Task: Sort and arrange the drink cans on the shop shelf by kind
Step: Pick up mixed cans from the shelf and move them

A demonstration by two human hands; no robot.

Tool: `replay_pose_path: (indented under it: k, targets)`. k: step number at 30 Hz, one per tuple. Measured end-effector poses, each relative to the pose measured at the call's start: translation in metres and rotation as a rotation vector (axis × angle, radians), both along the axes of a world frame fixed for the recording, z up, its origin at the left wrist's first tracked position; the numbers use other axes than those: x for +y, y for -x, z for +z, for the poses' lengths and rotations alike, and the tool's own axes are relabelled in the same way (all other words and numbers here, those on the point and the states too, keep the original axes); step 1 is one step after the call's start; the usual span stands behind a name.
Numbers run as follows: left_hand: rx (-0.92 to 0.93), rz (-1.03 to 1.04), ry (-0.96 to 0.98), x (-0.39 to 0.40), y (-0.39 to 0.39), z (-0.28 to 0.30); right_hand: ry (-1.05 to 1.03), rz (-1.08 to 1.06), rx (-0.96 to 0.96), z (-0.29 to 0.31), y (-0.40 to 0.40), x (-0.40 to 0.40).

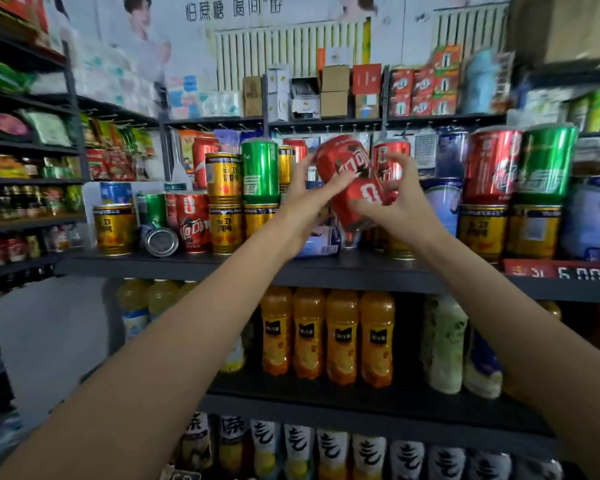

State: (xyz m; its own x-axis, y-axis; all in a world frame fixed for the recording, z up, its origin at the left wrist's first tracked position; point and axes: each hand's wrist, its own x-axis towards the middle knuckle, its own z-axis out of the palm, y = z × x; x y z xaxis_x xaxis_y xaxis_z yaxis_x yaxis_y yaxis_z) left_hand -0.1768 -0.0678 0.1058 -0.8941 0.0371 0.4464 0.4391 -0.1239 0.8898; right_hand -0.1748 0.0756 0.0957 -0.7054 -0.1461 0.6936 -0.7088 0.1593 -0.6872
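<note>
A tilted red cola can (347,174) is held in front of the can shelf (326,270), top leaning left. My left hand (312,199) grips its left side and my right hand (400,202) grips its lower right. Just behind my right fingers stands another red can (390,157). Mixed cans crowd the shelf: gold cans (224,228), a green can (260,173) stacked on gold ones, red cans (192,221), a can lying on its side (160,241), and blue-white cans (442,206). At the right, a red can (490,166) and a green can (546,166) sit on gold cans.
Orange juice bottles (326,336) fill the shelf below, with tea bottles (329,452) under them. A red price tag (556,270) hangs on the shelf edge at right. Side racks of jars and packets stand at left (28,188). Boxes (333,90) sit on the top shelf.
</note>
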Motion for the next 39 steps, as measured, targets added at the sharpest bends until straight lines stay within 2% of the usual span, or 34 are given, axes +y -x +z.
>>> replay_pose_path:
  k: [2, 4, 6, 9, 13, 17, 19, 22, 27, 29, 31, 33, 35, 37, 39]
  targets:
    - [0.078, 0.009, 0.268, -0.006, -0.002, 0.011, -0.152, -0.036, 0.121, 0.003, 0.011, 0.001]
    - [0.107, 0.021, 0.535, -0.008, -0.002, 0.018, -0.271, -0.103, 0.140, 0.002, 0.020, -0.001]
    - [0.153, 0.169, 0.767, -0.013, 0.004, 0.018, -0.323, -0.244, 0.123, -0.005, 0.028, -0.001]
    - [0.197, 0.411, 0.995, -0.036, 0.020, 0.005, -0.417, -0.409, 0.082, -0.015, 0.034, 0.000]
    - [0.138, 0.460, 1.301, -0.058, 0.031, -0.016, -0.541, -0.449, 0.086, -0.017, 0.044, -0.006]
    - [0.165, 0.531, 1.454, -0.063, 0.037, -0.023, -0.628, -0.548, 0.120, -0.016, 0.054, -0.014]
    - [0.158, 0.557, 1.492, -0.067, 0.040, -0.026, -0.705, -0.593, 0.167, -0.016, 0.056, -0.018]
    - [0.116, 0.549, 1.391, -0.074, 0.042, -0.031, -0.794, -0.646, 0.213, -0.015, 0.058, -0.022]
    - [0.176, 0.594, 1.394, -0.079, 0.044, -0.032, -0.938, -0.776, 0.185, -0.010, 0.065, -0.030]
    - [0.199, 0.605, 1.386, -0.082, 0.044, -0.033, -1.075, -0.910, 0.254, -0.006, 0.066, -0.033]
    - [0.245, 0.604, 1.359, -0.087, 0.041, -0.031, -1.125, -0.974, 0.370, 0.002, 0.065, -0.033]
    - [0.342, 0.621, 1.363, -0.091, 0.038, -0.027, -1.049, -0.885, 0.446, 0.011, 0.062, -0.030]
    - [0.451, 0.659, 1.353, -0.098, 0.035, -0.021, -0.917, -0.651, 0.473, 0.018, 0.057, -0.032]
    - [0.545, 0.697, 1.327, -0.106, 0.032, -0.011, -0.940, -0.413, 0.444, 0.020, 0.048, -0.044]
    - [0.676, 0.703, 1.345, -0.111, 0.029, 0.001, -0.990, -0.365, 0.418, 0.014, 0.047, -0.063]
